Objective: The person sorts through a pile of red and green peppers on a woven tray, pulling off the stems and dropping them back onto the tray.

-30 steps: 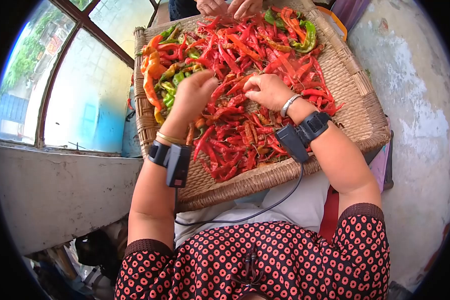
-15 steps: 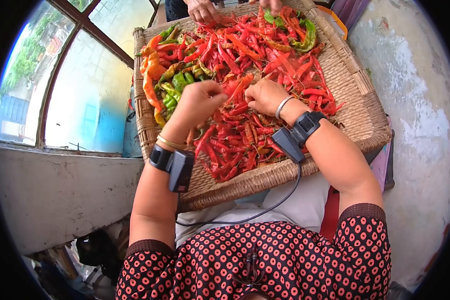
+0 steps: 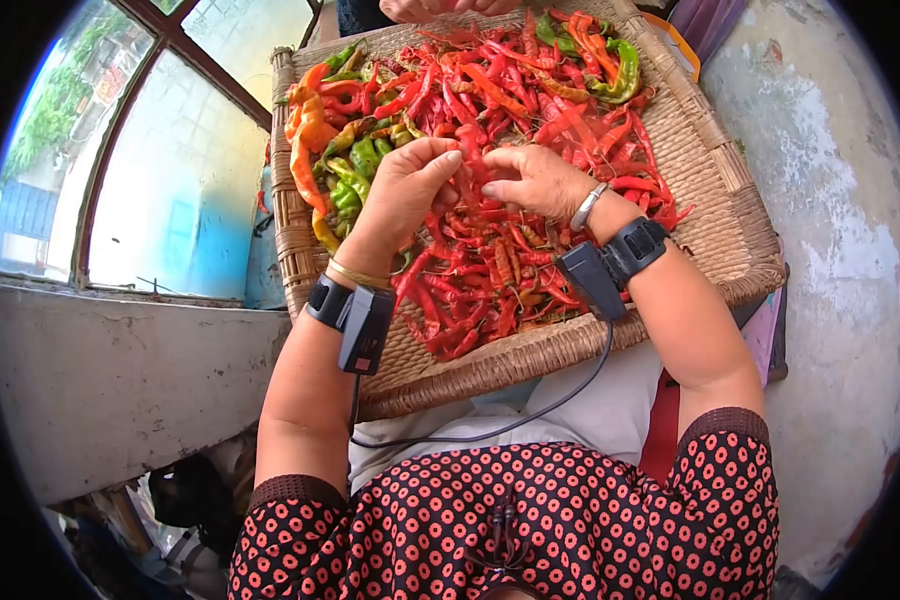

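Over the pile of red chili peppers (image 3: 470, 285), both of my hands are raised close together. My left hand (image 3: 410, 190) has its thumb and forefinger pinched together, with a blurred red chili pepper (image 3: 470, 150) at the fingertips. A small gap away, my right hand (image 3: 548, 185) is closed, fingers bent toward the left hand; what it grips, if anything, is lost against the red pile. Green peppers (image 3: 355, 175) and an orange pepper (image 3: 310, 125) lie left of my left hand. A large woven tray (image 3: 705, 225) carries all the peppers.
Across the tray, another person's hands (image 3: 450, 8) are at its far edge. A window (image 3: 160, 190) and a low wall ledge (image 3: 140, 390) flank the left side. A worn wall (image 3: 810, 200) stands right. A cable (image 3: 470, 440) links my wrist devices.
My hands have come closer together, and the left has turned so its pinched thumb and forefinger show. The other person's hands have drawn back from the peppers to the far edge.
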Available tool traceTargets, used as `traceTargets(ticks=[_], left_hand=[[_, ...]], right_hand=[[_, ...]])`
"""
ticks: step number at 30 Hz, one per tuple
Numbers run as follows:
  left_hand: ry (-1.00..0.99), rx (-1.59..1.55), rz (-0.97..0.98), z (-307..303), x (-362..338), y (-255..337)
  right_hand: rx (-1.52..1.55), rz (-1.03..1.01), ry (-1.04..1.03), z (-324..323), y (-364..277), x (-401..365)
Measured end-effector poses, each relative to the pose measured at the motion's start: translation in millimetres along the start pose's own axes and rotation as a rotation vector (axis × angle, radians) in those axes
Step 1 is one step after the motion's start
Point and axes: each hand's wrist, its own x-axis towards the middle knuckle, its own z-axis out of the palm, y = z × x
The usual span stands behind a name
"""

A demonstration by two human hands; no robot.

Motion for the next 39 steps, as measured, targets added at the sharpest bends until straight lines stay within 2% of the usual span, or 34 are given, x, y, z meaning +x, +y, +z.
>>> traceTargets(ticks=[1,2,3,5,6,8,9,11,13,15,16,18,19,21,23,24,27,28,29,30,32,33,34,35,36,37,38,39], left_hand=[[-0.013,0.002,-0.007,3,-1,0],[-0.036,0.02,-0.009,3,-1,-1],[-0.036,0.019,-0.01,3,-2,-1],[-0.061,0.036,-0.031,3,-3,1],[-0.06,0.036,-0.032,1,-2,0],[0.079,0.155,0.051,-6,4,-1],[0.079,0.156,0.05,-8,4,2],[0.198,0.131,0.084,-11,3,11],[0.176,-0.133,0.277,-19,10,12],[0.335,-0.27,0.326,-13,11,16],[0.337,-0.271,0.328,-15,11,14],[0.325,0.031,0.223,-17,10,11],[0.326,0.03,0.224,-15,7,10],[-0.025,0.365,0.015,-6,-2,9],[-0.267,0.48,0.092,-1,-4,0],[-0.291,0.567,0.062,-1,-4,0],[-0.235,0.723,0.076,-1,0,-4],[-0.248,0.876,0.24,-4,3,-4],[-0.199,0.946,0.199,-3,4,-8],[-0.214,1.013,0.225,-3,2,-6],[-0.125,1.278,0.301,-1,2,-24],[-0.143,1.406,0.263,5,-3,-23],[-0.164,1.49,0.337,8,-8,-26],[-0.157,1.499,0.425,13,-15,-28],[-0.149,1.495,0.45,19,-16,-37],[-0.191,1.482,0.367,28,-23,-32],[-0.088,1.569,0.43,38,-17,-50],[-0.084,1.607,0.441,44,-16,-55]], right_hand=[[0.218,-0.002,-0.006,6,5,2],[0.277,-0.116,-0.031,11,9,3],[0.277,-0.115,-0.031,9,7,2],[0.406,0.186,-0.179,5,1,1],[0.407,0.187,-0.18,4,4,2],[-0.036,0.145,-0.104,-3,13,6],[-0.035,0.145,-0.104,-5,14,6],[-0.064,0.138,-0.115,-10,14,5],[-0.101,0.139,-0.107,-11,13,3],[-0.066,0.188,-0.117,-11,10,4],[-0.068,0.186,-0.119,-12,7,3],[0.14,0.271,-0.227,-16,-2,-1],[0.138,0.27,-0.228,-17,-3,-1],[0.272,0.248,-0.286,-19,-4,-2],[0.315,0.233,-0.303,-21,-4,-2],[0.357,0.215,-0.321,-21,-4,-2],[0.236,0.203,-0.254,-22,-12,-3],[0.208,0.178,-0.207,-21,-9,-2],[0.102,0.065,-0.127,-19,-4,-1],[0.185,0.076,-0.127,-17,1,2],[0.076,0.1,-0.046,-15,5,2],[0.071,0.121,-0.044,-15,7,3],[0.061,0.111,-0.023,-13,8,3],[-0.092,0.019,0.012,-12,13,4],[-0.164,0.033,-0.012,-11,6,4],[-0.178,-0.004,-0.023,-10,8,4],[-0.142,0.003,-0.037,-8,14,5],[-0.105,0.012,-0.047,-7,20,5]])
